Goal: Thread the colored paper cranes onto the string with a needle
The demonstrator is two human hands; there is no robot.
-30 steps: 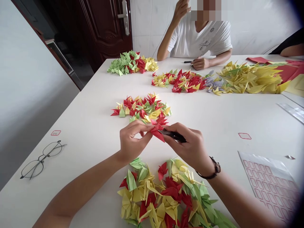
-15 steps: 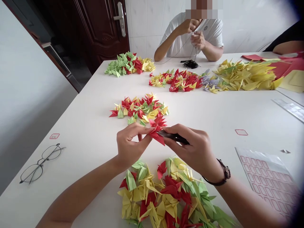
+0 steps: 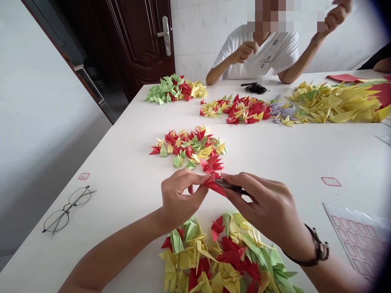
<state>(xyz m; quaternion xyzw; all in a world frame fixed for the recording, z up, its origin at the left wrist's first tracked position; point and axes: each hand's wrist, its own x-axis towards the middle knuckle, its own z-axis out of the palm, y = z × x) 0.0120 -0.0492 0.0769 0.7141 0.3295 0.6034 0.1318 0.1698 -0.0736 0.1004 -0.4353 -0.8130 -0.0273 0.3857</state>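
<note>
Both hands are closed in a tight pinch. The left hand [image 3: 180,199] has its fingertips on a red paper crane [image 3: 216,187], and the right hand [image 3: 269,209] grips a slim dark tool [image 3: 233,187] between thumb and fingers, its end running into the red folds. I can't tell what kind of tool it is. The crane sits between the hands, held above the white table [image 3: 275,150] and just below a loose heap of red, yellow and green paper cranes [image 3: 187,148].

In the head camera's view, a larger heap of paper cranes [image 3: 214,260] lies just in front of the wrists. Wire-rimmed glasses [image 3: 67,209] lie on the left, and a sheet of red-outlined labels [image 3: 357,244] on the right. A dark band [image 3: 319,250] circles the right wrist. Across the table, a person in a white T-shirt [image 3: 259,55] has both hands raised, clear of the tabletop.
</note>
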